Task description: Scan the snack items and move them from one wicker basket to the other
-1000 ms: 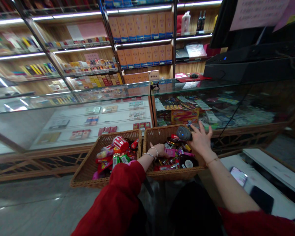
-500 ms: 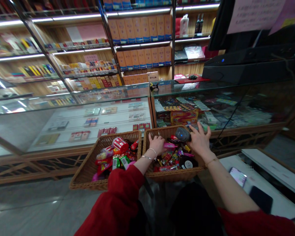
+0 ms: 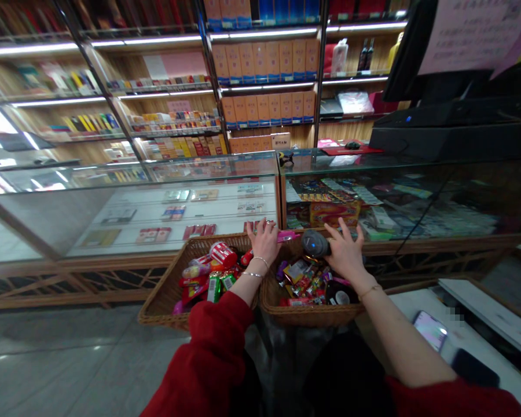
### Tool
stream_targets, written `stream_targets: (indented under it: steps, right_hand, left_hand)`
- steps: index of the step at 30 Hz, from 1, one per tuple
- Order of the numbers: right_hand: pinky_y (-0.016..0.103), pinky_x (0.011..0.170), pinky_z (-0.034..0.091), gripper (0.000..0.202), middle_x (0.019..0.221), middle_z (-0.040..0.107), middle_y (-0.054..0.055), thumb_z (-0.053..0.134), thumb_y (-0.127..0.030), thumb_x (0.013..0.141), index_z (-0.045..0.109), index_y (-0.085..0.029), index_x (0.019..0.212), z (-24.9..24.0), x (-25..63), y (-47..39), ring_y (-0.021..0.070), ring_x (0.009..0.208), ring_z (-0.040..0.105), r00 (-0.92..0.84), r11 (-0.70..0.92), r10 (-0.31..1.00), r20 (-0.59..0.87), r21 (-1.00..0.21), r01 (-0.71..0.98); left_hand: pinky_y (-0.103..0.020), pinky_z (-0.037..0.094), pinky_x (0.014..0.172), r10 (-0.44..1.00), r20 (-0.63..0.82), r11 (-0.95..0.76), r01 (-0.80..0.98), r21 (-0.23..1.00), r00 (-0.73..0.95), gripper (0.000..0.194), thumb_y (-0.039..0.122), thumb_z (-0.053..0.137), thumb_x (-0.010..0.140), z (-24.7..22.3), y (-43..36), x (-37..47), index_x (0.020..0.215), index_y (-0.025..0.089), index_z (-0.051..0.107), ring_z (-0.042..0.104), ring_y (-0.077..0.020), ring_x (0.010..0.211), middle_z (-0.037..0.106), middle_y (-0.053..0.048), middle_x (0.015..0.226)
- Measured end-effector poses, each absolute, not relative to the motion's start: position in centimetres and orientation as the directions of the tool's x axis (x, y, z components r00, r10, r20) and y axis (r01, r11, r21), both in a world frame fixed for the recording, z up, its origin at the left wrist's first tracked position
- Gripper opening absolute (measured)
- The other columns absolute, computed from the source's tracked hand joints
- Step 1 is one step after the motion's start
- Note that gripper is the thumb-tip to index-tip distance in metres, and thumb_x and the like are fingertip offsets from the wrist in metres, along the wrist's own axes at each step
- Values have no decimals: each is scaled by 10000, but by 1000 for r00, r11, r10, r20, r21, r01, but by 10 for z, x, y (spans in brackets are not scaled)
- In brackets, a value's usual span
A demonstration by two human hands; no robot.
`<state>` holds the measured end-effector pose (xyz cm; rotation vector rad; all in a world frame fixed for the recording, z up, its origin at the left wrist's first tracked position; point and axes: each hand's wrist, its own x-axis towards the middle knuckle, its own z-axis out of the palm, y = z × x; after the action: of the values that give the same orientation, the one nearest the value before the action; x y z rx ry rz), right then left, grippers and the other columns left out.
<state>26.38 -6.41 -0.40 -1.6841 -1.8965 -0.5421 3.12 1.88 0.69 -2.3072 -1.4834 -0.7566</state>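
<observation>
My left hand [image 3: 264,242] is above the adjoining rims of two wicker baskets, closed on a small pink packet [image 3: 287,236] that sticks out to its right. Over the back of the right wicker basket [image 3: 312,317], my right hand [image 3: 347,252] has its fingers partly spread. A dark grey round object [image 3: 315,243] with a small blue spot is at its thumb side and appears gripped, though the contact is partly hidden. Below lie wrapped sweets [image 3: 306,278] and a dark package with a white round label [image 3: 342,296].
The left wicker basket [image 3: 156,301] holds a red-and-white striped tub [image 3: 223,253] and green packets [image 3: 214,286]. A glass display counter [image 3: 226,171] runs behind both baskets. At right, a phone [image 3: 430,331] lies on a white surface. A monitor [image 3: 410,63] stands on the counter.
My left hand has risen away from the right basket's contents, bringing the pink packet up. My right hand and the dark round object have shifted slightly left. The camera view has moved a little.
</observation>
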Motion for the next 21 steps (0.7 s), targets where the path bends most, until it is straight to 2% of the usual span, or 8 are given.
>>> stream_targets:
  steps: [7, 21]
  right_hand:
    - [728, 1172, 171, 214, 1473, 601, 54, 634, -144, 739, 741, -214, 911, -3, 240, -60, 380, 1507, 317, -149, 204, 766, 625, -16, 979]
    - [721, 1191, 123, 245, 1477, 598, 57, 617, -138, 722, 737, -221, 919, -6, 227, -58, 377, 1523, 288, -191, 244, 761, 620, -1, 970]
  left_hand:
    - [-738, 64, 1223, 746, 598, -387, 921, 33, 292, 315, 229, 708, 816, -6, 20, 18, 1127, 276, 713, 412, -372, 1447, 664, -81, 1367]
    - [-731, 68, 1227, 784, 566, -373, 923, 99, 256, 272, 260, 664, 844, -11, 21, 16, 1109, 286, 717, 346, -376, 1492, 629, -71, 1431]
